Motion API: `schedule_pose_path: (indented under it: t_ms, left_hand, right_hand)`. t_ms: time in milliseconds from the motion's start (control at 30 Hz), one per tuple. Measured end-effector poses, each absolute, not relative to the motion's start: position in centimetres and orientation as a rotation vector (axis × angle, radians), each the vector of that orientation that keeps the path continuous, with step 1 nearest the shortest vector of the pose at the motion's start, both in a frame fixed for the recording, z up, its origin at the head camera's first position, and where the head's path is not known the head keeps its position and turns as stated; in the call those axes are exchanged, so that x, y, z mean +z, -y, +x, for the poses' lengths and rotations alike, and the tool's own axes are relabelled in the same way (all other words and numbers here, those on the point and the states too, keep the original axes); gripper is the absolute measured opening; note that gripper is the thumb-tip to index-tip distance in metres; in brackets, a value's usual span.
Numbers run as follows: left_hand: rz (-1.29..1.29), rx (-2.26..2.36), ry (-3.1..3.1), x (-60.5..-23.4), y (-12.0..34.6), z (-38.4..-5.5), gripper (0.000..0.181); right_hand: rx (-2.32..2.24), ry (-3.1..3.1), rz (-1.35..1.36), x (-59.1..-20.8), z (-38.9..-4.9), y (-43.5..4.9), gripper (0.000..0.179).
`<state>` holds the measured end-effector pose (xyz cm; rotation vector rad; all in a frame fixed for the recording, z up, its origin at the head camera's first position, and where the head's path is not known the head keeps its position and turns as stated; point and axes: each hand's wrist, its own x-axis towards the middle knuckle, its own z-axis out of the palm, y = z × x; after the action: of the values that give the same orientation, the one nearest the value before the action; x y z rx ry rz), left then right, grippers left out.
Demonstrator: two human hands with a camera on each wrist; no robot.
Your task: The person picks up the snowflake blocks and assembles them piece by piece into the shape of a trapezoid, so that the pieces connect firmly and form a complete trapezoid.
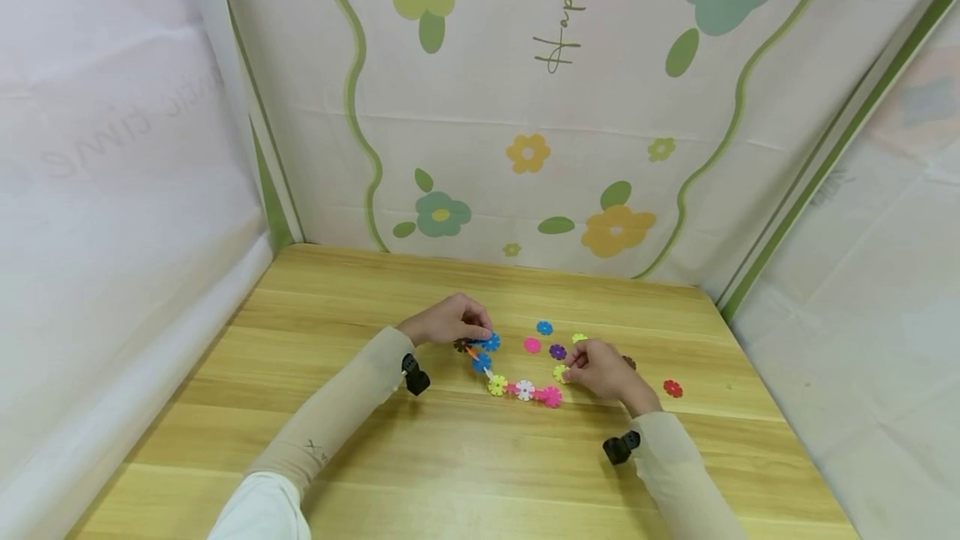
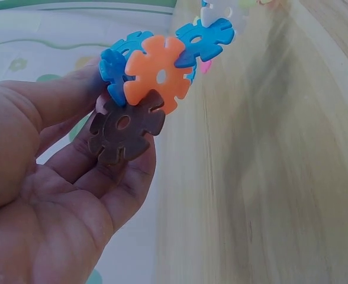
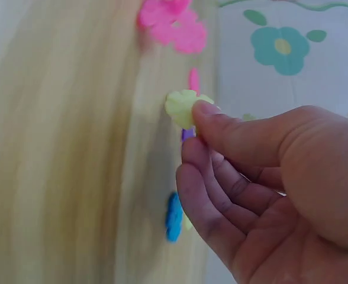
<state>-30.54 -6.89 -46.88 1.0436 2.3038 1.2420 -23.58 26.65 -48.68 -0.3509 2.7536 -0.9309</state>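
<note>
Since the yellow disc [image 3: 180,109] looks light and stiff, your right grip [image 1: 600,367] can pinch its rim, as now; your left grip [image 1: 450,320] holds the chain [image 1: 497,386].

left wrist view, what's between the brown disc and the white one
An orange disc, then a blue disc, seen in the left wrist view.

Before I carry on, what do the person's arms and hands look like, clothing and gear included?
The left hand and right hand are ungloved. Beige sleeves cover both forearms; the left one bears a dark X-like mark and meets white cloth higher up. A small, blocky black device sits at each wrist.
</note>
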Motion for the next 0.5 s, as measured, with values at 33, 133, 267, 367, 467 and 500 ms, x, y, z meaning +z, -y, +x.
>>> schedule_pose_path:
  t_ms: [33, 133, 267, 367, 467, 500]
  left_hand:
    - [1.042, 1.244, -2.304, -46.9, 6.9, -30.5, 0.013]
    - [1.046, 1.248, -2.304, -47.0, 7.0, -30.5, 0.013]
    - [1.047, 1.256, -2.297, -47.1, 7.1, -30.5, 0.013]
    - [1.037, 1.259, -2.292, -47.0, 7.1, -30.4, 0.013]
    - [1.024, 1.262, -2.290, -47.0, 7.2, -30.3, 0.013]
    - [1.021, 1.260, -2.291, -47.0, 7.2, -30.3, 0.013]
  right_hand:
    - [-0.953, -2.742, -0.354, -48.6, -23.7, -26.4, 0.006]
    - [-1.020, -2.703, -0.391, -48.4, -24.1, -25.6, 0.005]
    - [-1.155, -2.633, -0.402, -47.9, -24.6, -24.2, 0.011]
    - [-1.261, -2.572, -0.370, -47.4, -24.8, -23.1, 0.015]
    - [-1.370, -2.503, -0.314, -46.9, -24.9, -22.1, 0.017]
    - [-1.406, -2.478, -0.297, -46.8, -24.9, -21.7, 0.018]
